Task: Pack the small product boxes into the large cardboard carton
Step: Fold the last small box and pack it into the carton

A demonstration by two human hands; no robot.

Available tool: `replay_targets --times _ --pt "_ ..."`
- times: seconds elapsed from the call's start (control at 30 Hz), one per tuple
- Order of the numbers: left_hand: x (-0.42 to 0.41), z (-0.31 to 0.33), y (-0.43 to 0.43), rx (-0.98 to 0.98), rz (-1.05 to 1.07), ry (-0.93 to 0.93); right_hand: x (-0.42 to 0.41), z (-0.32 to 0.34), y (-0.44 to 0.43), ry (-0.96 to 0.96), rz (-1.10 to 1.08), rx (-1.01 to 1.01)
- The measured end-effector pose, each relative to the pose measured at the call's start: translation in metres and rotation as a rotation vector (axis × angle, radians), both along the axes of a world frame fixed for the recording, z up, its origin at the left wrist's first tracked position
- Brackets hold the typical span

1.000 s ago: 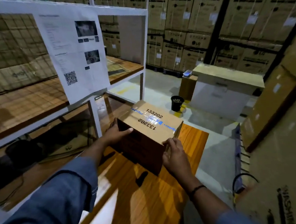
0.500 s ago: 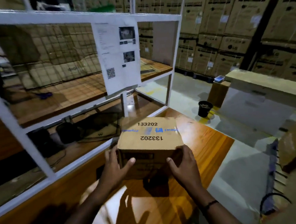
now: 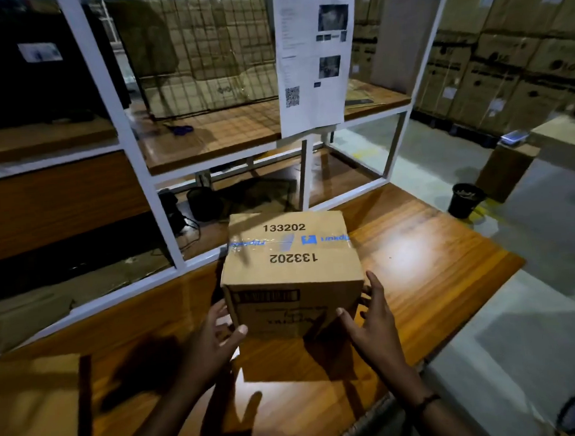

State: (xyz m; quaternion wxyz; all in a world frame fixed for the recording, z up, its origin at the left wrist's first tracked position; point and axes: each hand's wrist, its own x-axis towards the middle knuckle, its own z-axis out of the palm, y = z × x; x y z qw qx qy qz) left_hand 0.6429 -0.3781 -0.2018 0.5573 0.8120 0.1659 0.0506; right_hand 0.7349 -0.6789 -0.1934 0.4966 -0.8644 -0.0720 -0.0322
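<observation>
A taped brown cardboard box [image 3: 289,268] printed with 133202 stands upright on the wooden table [image 3: 436,275], in the middle of the view. My left hand [image 3: 207,349] is at its lower left corner, thumb against the front face and fingers spread along the left side. On the other side, my right hand [image 3: 375,324] flanks the lower right corner, with its thumb on the front edge and straight fingers beside the right wall. Neither hand curls round the box.
A white-framed shelf unit [image 3: 126,127] with a posted paper sheet [image 3: 316,62] rises just behind the box. A flat cardboard surface [image 3: 34,416] lies at the lower left. A black bucket [image 3: 465,200] stands on the floor, with stacked cartons [image 3: 522,48] along the right wall.
The box has been turned and drawn toward me, and now sits square on the table. Both hands have slid down to its lower corners and loosened their hold.
</observation>
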Motion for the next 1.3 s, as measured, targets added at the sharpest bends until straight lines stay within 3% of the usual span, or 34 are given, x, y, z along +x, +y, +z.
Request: replay_targets --times 0.2,0.5,0.73,1.07,1.2,1.3 --pt "0.002 -0.009 -0.011 0.075 0.021 0.016 0.001 -0.011 0.006 0.060 0.030 -0.073" --pt "0.016 0.026 -0.003 0.106 0.045 -0.236 0.009 0.035 0.007 -0.099 -0.090 -0.136" --pt "0.028 0.025 -0.003 0.113 0.079 -0.068 0.021 0.035 0.010 -0.016 -0.086 -0.180" --pt "-0.006 0.010 -0.022 -0.209 0.065 -0.084 -0.004 0.032 0.005 0.116 -0.145 0.044" --pt "-0.021 0.006 -0.031 -0.230 0.092 -0.066 -0.010 0.030 0.004 0.319 -0.189 0.119" --pt "-0.022 0.003 -0.030 -0.195 0.085 -0.050 -0.008 0.032 0.003 0.476 -0.179 0.326"
